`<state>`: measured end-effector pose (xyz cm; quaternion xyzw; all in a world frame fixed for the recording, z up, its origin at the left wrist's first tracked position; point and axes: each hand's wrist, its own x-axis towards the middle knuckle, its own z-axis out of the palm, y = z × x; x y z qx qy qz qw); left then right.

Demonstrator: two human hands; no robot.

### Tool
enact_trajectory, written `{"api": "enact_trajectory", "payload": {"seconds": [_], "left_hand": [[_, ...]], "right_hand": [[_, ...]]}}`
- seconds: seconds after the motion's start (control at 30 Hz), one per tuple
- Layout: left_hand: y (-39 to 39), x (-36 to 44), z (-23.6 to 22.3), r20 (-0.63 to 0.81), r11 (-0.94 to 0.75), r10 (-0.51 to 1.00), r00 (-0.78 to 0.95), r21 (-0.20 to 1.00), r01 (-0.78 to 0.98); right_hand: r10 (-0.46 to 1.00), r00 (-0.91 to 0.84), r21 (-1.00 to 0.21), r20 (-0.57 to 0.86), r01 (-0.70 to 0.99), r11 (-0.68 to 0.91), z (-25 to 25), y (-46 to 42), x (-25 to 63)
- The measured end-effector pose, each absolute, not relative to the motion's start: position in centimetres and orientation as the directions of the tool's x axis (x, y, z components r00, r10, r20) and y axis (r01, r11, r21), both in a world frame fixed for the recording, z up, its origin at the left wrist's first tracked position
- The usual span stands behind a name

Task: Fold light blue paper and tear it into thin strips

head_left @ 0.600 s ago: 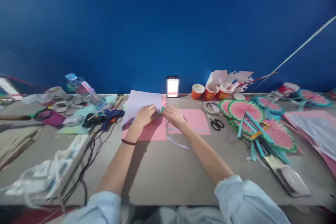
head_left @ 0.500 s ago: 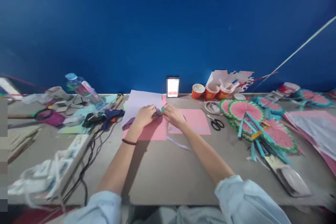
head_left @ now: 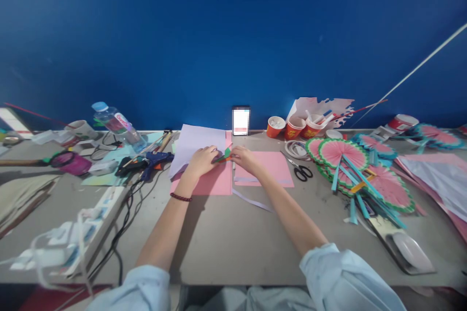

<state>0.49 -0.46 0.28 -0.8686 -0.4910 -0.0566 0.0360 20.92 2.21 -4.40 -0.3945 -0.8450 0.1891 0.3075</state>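
My left hand [head_left: 202, 161], with a beaded bracelet at its wrist, is closed on a small green and orange piece [head_left: 223, 156], which looks like folded paper. From the other side my right hand [head_left: 245, 158] pinches the right end of that piece. A pale purple sheet [head_left: 199, 138] lies behind and under my left hand, its front left edge curling up. Beneath it is a pink sheet [head_left: 211, 184]. Another pink sheet [head_left: 272, 165] lies right of my right hand. A narrow purple strip [head_left: 251, 200] rests on the table in front.
Scissors [head_left: 302, 172] lie to the right, beside several pink and green paper fans [head_left: 343, 155]. Red paper cups [head_left: 275, 128] and a phone [head_left: 241, 121] stand by the wall. Leftward are glue guns [head_left: 151, 165], a bottle [head_left: 118, 124] and a power strip [head_left: 100, 233] with cables.
My right hand has shifted slightly right, and more of the green and orange piece shows between my hands. My left hand stays almost in place.
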Motion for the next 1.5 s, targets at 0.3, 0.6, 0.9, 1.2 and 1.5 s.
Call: {"api": "enact_trajectory", "payload": {"seconds": [0.3, 0.6, 0.9, 1.2, 1.5], "left_hand": [[-0.5, 0.5, 0.3, 0.128, -0.529, 0.841, 0.526, -0.008, 0.849], [-0.3, 0.7, -0.4, 0.212, -0.560, 0.795, 0.568, -0.102, 0.822], [-0.4, 0.9, -0.5, 0.252, -0.574, 0.767, 0.591, -0.144, 0.806], [-0.6, 1.0, 0.1, 0.163, -0.545, 0.820, 0.548, -0.069, 0.836], [-0.6, 0.8, 0.0, 0.151, -0.536, 0.829, 0.539, -0.067, 0.842]], "right_hand": [[0.762, -0.512, -0.464, 0.397, 0.604, 0.648, -4.4, 1.9, 20.7], [0.712, -0.534, -0.430, 0.456, 0.568, 0.702, -4.2, 1.6, 20.6], [0.592, -0.665, -0.110, 0.455, 0.618, 0.778, -4.3, 1.7, 20.4], [0.661, -0.688, -0.021, 0.299, 0.687, 0.726, -3.3, 0.9, 19.4], [0.712, -0.680, -0.005, 0.173, 0.722, 0.691, -2.0, 0.1, 18.9]]}}
